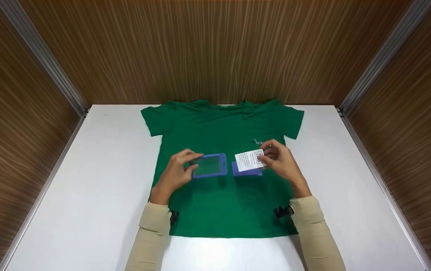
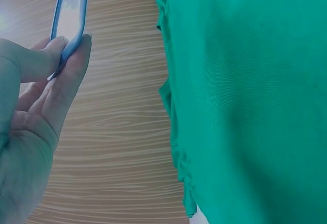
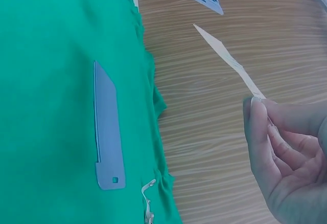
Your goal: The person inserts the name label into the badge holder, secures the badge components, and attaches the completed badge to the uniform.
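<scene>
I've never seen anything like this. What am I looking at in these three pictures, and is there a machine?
No machine does the work here: these are a person's two bare hands. The wide picture comes from a camera worn on the head, looking forward and down. The other two come from cameras worn on the wrists, one each.

A green T-shirt lies spread on a white table. On the shirt are a flat blue-purple piece and a small clip-like fitting.

The left hand pinches a blue-purple frame. The right hand pinches a white printed card, held up off the shirt.
</scene>
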